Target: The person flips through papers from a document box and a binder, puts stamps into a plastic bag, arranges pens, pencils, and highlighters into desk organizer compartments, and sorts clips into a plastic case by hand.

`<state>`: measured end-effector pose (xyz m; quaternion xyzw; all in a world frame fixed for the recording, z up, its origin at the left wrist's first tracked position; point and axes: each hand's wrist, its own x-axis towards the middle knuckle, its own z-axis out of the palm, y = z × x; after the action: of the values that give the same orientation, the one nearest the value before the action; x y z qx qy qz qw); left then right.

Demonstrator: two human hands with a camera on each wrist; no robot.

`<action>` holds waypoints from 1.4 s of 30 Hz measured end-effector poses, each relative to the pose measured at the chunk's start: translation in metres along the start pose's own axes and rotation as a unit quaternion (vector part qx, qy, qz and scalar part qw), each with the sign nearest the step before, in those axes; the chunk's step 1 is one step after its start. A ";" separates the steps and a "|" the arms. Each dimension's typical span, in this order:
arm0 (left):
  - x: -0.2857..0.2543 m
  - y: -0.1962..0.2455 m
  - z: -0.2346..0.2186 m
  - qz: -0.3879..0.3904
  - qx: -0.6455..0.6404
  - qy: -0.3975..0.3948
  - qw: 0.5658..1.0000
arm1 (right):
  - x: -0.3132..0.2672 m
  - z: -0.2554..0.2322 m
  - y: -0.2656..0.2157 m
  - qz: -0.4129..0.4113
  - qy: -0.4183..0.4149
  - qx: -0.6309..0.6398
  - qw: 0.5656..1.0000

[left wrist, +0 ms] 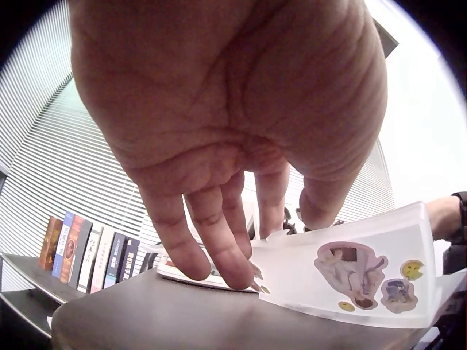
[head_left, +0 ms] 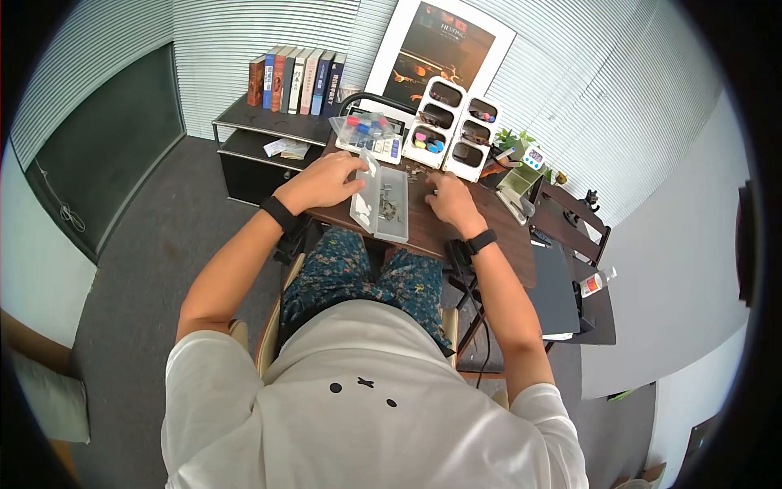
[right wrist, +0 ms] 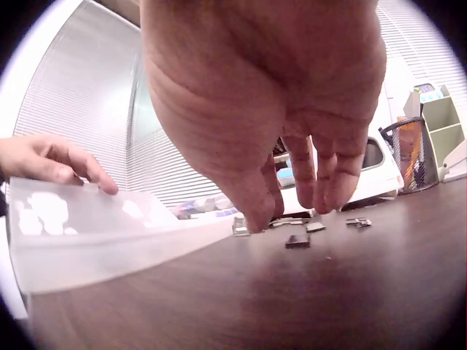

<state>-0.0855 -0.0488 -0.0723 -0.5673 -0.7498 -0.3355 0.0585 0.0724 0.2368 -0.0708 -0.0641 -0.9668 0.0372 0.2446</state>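
My left hand point(head_left: 324, 181) is at the raised lid point(left wrist: 350, 273) of a clear plastic box point(head_left: 394, 235), its fingers loosely bent near the lid's top edge. Stickers show on that lid in the left wrist view. Small metal pieces point(head_left: 389, 209) lie inside the box. To the right of the box, my right hand point(head_left: 453, 202) reaches down to the dark wooden table with bent fingers. Around its fingertips, several small metal pieces point(right wrist: 298, 241) lie loose on the tabletop. The right wrist view does not show clearly whether it pinches one.
Behind the box are a calculator point(head_left: 383, 150) with a plastic bag point(head_left: 358, 128) on it, and white organisers point(head_left: 433, 122) standing upright. A pen holder point(right wrist: 410, 154) is farther right. Books point(head_left: 299, 81) stand on a shelf at the back left.
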 end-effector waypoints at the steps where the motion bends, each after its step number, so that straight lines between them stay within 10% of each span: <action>1: 0.001 0.001 0.000 0.006 0.007 0.001 1.000 | -0.003 0.003 0.003 -0.001 0.000 0.000 1.000; 13: 0.001 0.003 -0.001 -0.016 -0.009 -0.013 1.000 | 0.008 0.014 0.023 -0.018 -0.043 -0.027 0.999; 18: 0.002 -0.002 0.002 0.009 -0.003 0.004 1.000 | 0.026 0.005 -0.001 0.056 -0.033 0.256 0.965; 30: -0.001 -0.002 -0.003 -0.009 -0.004 -0.003 1.000 | 0.025 0.025 0.021 -0.009 -0.063 0.048 0.997; 42: 0.001 -0.005 -0.003 -0.004 -0.002 0.001 1.000 | 0.026 0.009 0.008 0.004 -0.003 0.104 0.995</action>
<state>-0.0910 -0.0505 -0.0719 -0.5637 -0.7515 -0.3380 0.0569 0.0457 0.2478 -0.0674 -0.0418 -0.9583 0.1385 0.2466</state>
